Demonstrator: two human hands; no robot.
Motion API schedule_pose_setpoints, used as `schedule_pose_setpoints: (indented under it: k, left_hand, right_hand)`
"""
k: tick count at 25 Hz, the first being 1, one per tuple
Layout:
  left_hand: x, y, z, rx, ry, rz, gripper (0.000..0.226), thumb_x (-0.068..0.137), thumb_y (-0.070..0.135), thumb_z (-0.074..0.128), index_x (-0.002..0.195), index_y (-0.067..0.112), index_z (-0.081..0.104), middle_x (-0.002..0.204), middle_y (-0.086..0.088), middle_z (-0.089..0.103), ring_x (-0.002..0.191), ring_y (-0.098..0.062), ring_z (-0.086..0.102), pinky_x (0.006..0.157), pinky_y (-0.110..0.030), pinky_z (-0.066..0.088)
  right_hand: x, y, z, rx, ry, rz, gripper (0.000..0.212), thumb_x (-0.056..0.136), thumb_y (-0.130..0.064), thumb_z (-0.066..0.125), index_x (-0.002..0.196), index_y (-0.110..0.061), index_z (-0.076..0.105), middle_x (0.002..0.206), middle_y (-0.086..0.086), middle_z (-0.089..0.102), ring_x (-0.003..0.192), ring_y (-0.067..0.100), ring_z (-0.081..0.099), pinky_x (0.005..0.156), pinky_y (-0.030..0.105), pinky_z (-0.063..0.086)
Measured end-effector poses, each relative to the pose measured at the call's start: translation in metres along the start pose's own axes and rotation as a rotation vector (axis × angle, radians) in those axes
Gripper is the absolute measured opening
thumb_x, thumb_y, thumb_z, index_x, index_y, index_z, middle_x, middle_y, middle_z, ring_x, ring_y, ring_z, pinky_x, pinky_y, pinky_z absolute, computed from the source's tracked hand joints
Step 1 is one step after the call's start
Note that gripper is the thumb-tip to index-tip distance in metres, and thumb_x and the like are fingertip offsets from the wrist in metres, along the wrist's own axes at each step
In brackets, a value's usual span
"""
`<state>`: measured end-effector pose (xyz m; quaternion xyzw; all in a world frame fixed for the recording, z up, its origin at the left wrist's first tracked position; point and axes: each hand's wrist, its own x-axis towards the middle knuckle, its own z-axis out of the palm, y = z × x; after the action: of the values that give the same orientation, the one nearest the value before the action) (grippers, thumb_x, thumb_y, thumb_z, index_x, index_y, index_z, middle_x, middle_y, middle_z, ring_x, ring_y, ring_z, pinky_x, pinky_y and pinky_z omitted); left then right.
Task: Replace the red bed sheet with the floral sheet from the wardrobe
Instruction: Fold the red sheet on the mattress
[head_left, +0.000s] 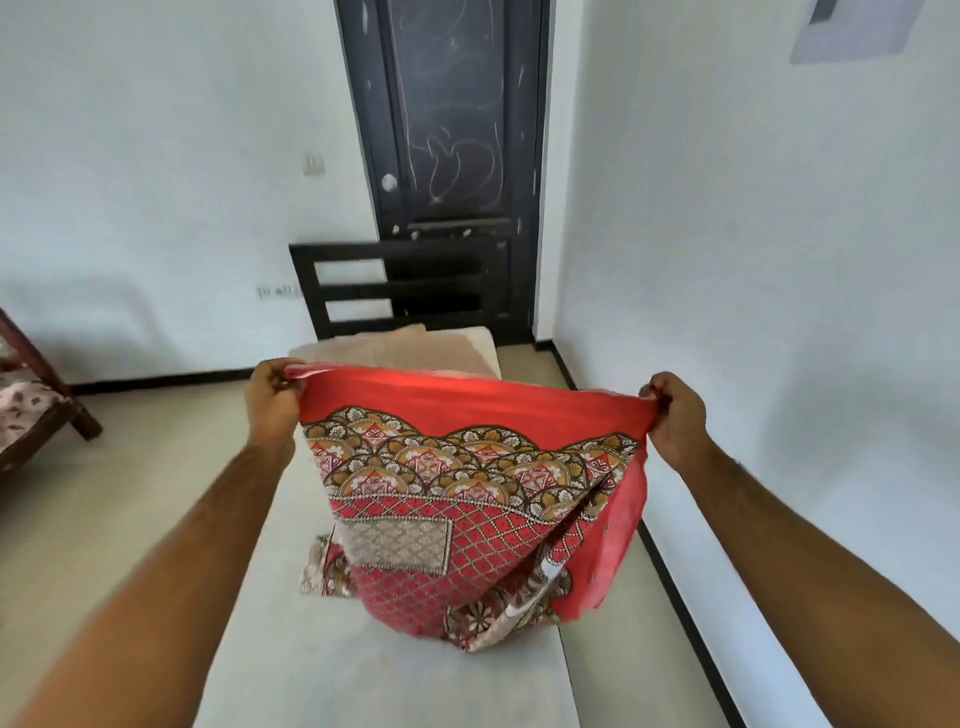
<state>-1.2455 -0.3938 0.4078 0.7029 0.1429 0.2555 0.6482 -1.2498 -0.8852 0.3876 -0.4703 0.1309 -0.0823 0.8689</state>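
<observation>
Two bare arms reach out over a bed. The left hand (272, 400) pinches one top corner of a red sheet (467, 499), and the right hand (675, 415) pinches the other top corner. Each grip is closed tight on the cloth, with the fingers curled around its edge. The sheet hangs between the hands, partly folded, and its low end rests on the bare white mattress (291, 623). It is red with round brown and orange shapes near the top and a red criss-cross pattern lower down. A small bit of flowered cloth (322, 566) lies flat on the mattress, peeking out at the sheet's left side. At the far end of the bed stands a dark headboard (353, 283), with a dark door (447, 130) behind it. White walls are all around. A wooden frame (36, 395) stands at the far left.
</observation>
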Motion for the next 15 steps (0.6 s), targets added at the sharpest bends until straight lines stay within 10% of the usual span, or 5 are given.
schedule_pose_setpoints:
  k: [3, 15]
  left_hand:
    - [-0.036, -0.051, -0.01, -0.068, -0.035, -0.092, 0.053, 0.075, -0.025, 0.037, 0.087, 0.022, 0.058, 0.085, 0.001, 0.058, 0.076, -0.009, 0.051, 0.06, -0.019, 0.04]
    - [-0.136, -0.141, -0.063, 0.27, -0.188, -0.076, 0.05, 0.067, -0.023, 0.04, 0.086, 0.017, 0.062, 0.084, 0.005, 0.063, 0.078, -0.006, 0.057, 0.065, -0.017, 0.043]
  right_hand:
    - [-0.027, 0.037, -0.026, -0.09, -0.086, 0.2, 0.03, 0.079, -0.007, 0.041, 0.053, -0.021, 0.039, 0.048, -0.005, 0.029, 0.044, 0.009, 0.024, 0.046, 0.025, 0.019]
    - [-0.105, 0.122, -0.096, -0.574, -0.295, 0.467, 0.03, 0.078, 0.001, 0.032, 0.062, -0.007, 0.056, 0.05, -0.001, 0.036, 0.043, 0.007, 0.025, 0.042, 0.021, 0.027]
